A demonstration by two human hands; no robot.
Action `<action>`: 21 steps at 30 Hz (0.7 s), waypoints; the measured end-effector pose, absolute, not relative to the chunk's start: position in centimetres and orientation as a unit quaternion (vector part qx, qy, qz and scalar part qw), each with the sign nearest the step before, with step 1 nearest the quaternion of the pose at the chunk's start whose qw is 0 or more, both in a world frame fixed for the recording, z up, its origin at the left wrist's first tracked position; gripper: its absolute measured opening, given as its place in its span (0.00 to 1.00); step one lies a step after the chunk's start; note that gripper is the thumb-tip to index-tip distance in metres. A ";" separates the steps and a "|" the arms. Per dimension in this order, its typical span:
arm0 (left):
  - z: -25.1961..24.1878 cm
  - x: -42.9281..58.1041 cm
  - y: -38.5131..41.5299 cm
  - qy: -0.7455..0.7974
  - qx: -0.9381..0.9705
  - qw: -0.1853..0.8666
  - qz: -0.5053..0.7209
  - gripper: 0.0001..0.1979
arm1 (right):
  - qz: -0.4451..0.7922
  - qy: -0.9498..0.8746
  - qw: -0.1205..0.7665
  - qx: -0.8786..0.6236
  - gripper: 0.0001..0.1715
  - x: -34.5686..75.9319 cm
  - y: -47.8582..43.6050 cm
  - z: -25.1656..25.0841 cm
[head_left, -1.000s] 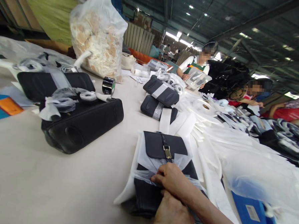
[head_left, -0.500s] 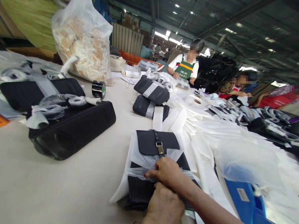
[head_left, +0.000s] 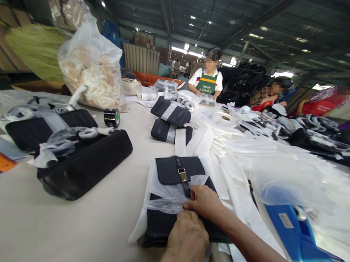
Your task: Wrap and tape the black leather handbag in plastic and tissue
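Note:
A black handbag (head_left: pixel 158 226) with a buckled flap (head_left: pixel 167 171) lies in front of me on a white sheet (head_left: pixel 141 217). A translucent wrap (head_left: pixel 162 204) crosses its middle beneath the strap. My right hand (head_left: pixel 205 201) reaches in from the lower right, fingers curled and thumb pinched on the wrap. Just below it, my left hand (head_left: pixel 187 237) rests on the bag's lower part, knuckles up and fingers bent downward. The left fingertips are mostly hidden, so whatever they grip does not show.
To the left stand wrapped black bags (head_left: pixel 88 165) and a black tape roll (head_left: pixel 111 118). Further bags (head_left: pixel 171 111) are stacked ahead. White sheets (head_left: pixel 279 164) and a blue holder (head_left: pixel 290 231) cover the right side. A co-worker (head_left: pixel 208 80) in a green apron works across the table.
My view has turned slightly. The right hand has shifted a little right along the wrap, showing more of the strap; the left hand stays low on the bag.

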State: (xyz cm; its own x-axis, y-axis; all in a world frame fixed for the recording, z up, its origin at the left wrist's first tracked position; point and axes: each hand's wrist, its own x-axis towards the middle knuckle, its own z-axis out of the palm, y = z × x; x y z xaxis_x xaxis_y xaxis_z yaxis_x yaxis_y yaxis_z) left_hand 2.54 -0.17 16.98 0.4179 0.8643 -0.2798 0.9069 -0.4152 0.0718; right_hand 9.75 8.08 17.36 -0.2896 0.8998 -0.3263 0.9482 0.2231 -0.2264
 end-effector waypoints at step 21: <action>11.7 -9.5 -8.4 0.727 0.536 0.207 0.377 0.46 | 0.010 0.923 -0.188 0.335 0.39 15.8 1.5 14.0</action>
